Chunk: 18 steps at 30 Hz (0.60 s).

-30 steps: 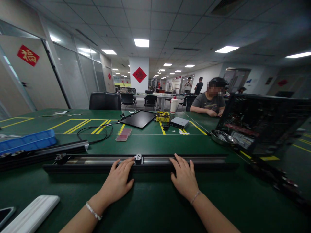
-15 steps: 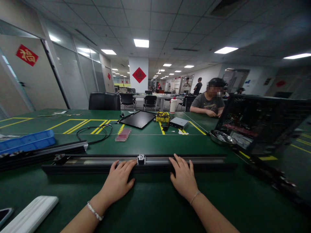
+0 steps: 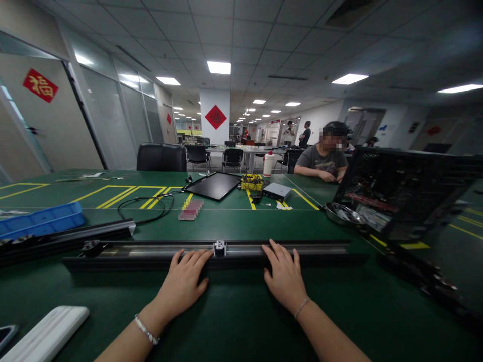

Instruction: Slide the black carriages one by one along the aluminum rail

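A long black aluminium rail (image 3: pixel 324 250) lies across the green table in front of me, with a small metal fitting (image 3: pixel 219 247) at its middle. My left hand (image 3: pixel 183 284) rests flat on the table, fingers stretched onto the rail's near edge just left of the fitting. My right hand (image 3: pixel 285 275) lies flat the same way, fingers on the rail right of the fitting. Neither hand holds anything. Each wrist wears a thin bracelet.
A second black rail (image 3: pixel 71 235) and a blue tray (image 3: pixel 41 219) lie at the left, a white flat object (image 3: pixel 47 333) at the near left. An open computer case (image 3: pixel 403 190) and metal bowl (image 3: pixel 341 213) stand right. A person sits beyond the table at the back right.
The small metal fitting sits a little further right along the rail than a second ago. My hands have stayed almost where they were.
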Tool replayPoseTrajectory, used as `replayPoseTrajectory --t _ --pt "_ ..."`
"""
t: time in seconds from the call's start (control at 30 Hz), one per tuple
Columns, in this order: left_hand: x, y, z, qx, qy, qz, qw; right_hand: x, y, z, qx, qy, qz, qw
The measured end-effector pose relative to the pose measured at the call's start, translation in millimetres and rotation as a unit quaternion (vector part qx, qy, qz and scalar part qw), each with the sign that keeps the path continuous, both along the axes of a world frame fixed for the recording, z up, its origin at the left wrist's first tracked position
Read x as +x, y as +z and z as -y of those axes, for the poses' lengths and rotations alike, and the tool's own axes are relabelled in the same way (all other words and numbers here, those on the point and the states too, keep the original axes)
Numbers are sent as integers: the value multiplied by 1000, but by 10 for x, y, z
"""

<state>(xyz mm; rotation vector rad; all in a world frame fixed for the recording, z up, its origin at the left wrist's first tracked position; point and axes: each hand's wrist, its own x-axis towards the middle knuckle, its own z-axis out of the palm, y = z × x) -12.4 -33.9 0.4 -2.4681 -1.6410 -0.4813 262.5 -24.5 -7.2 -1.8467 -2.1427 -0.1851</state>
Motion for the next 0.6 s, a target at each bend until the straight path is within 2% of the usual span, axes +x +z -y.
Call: replayPoseTrajectory --t 0.33,0.6 --pt "-23 -37 -20 3 -6 -3 1000 8 4 -5 2 1 0 1000" --pt "17 15 -1 -8 6 -1 1000 -9 -2 -2 10 -5 10 1000"
